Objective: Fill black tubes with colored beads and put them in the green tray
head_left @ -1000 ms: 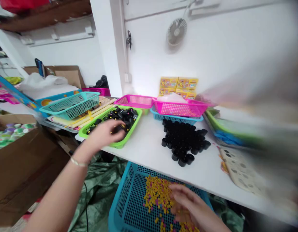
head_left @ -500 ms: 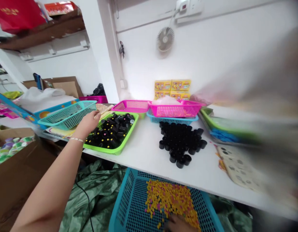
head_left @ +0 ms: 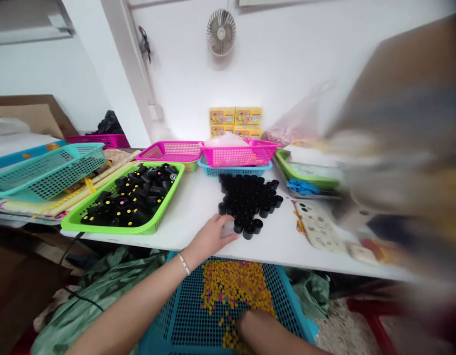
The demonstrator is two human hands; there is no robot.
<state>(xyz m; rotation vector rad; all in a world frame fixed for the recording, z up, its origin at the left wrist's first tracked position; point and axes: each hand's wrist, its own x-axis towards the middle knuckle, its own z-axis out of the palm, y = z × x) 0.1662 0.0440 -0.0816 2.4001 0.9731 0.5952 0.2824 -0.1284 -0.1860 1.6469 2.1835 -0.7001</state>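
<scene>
Cylinders (head_left: 139, 204) with dots crowd the green tray (head_left: 151, 226) at frame left, seemingly done; black cups (head_left: 248, 195) mid-frame remain. Left hand (head_left: 211, 234) gapes beside them; right hand (head_left: 254, 323): grip hidden, can't tell.

You are facing a white table (head_left: 198, 207), and directly on it a cluster of black cylinders (head_left: 250, 202) is standing closely packed. To the cluster's left, a bright green basket (head_left: 154, 226) is resting, while a light-blue basket (head_left: 215, 171) is sitting just behind the cluster. On the cluster's right, a patterned phone-shaped case (head_left: 319, 224) is lying flat before you, and farther right a small pale object (head_left: 363, 254) is lying, too blurred to name.
</scene>
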